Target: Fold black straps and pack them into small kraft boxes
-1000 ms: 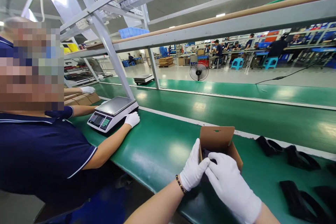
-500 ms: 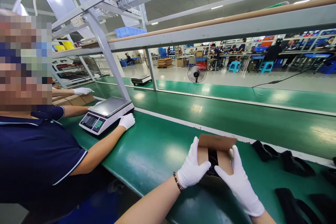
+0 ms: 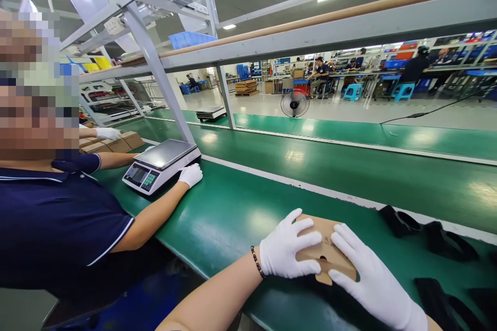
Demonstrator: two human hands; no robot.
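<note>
A small brown cardboard box (image 3: 325, 251) lies on the green bench top (image 3: 233, 217) with its lid flap folded down. My left hand (image 3: 288, 246), in a white glove, rests flat on the box's left part with fingers spread. My right hand (image 3: 368, 279), also gloved, presses flat on the right part of the lid, fingers stretched forward. What is inside the box is hidden.
Several black pouches (image 3: 399, 220) lie on the bench to the right. A co-worker in a navy shirt (image 3: 58, 222) sits at my left, a gloved hand (image 3: 191, 174) beside a weighing scale (image 3: 161, 164). Brown boxes (image 3: 116, 143) sit beyond. A metal frame (image 3: 155, 67) stands overhead.
The box's flaps and top lid were folded shut over the dark item. Both my hands went from gripping the box sides to lying flat on the closed lid.
</note>
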